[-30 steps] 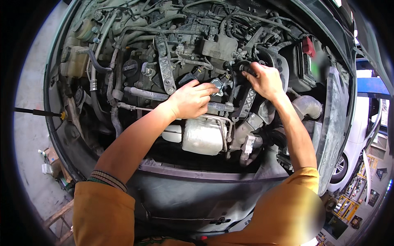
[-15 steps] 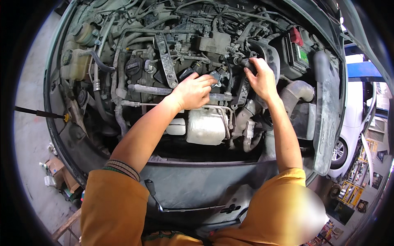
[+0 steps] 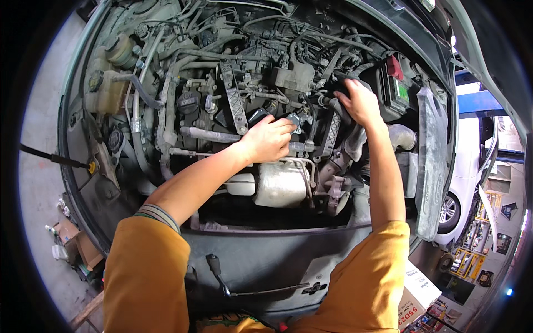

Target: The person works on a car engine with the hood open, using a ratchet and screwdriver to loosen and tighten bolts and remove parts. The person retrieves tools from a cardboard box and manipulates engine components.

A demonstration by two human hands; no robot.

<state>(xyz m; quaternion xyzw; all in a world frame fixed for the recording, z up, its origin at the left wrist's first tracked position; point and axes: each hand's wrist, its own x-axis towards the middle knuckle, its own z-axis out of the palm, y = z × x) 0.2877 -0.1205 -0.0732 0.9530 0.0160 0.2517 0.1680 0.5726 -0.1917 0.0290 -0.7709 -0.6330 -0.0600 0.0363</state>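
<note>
Left hand [image 3: 267, 140], fingers bunched, touches a small grey flat-topped part [image 3: 294, 120] — perhaps steadying it; right hand [image 3: 361, 102] curls by a dark curved hose [image 3: 340, 112] — either grip unclear.

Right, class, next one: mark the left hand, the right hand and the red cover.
Left hand [image 3: 268, 140]: head view, back of the hand.
Right hand [image 3: 362, 104]: head view, back of the hand.
Red cover [image 3: 395, 67]: head view, middle of its visible surface.
</note>
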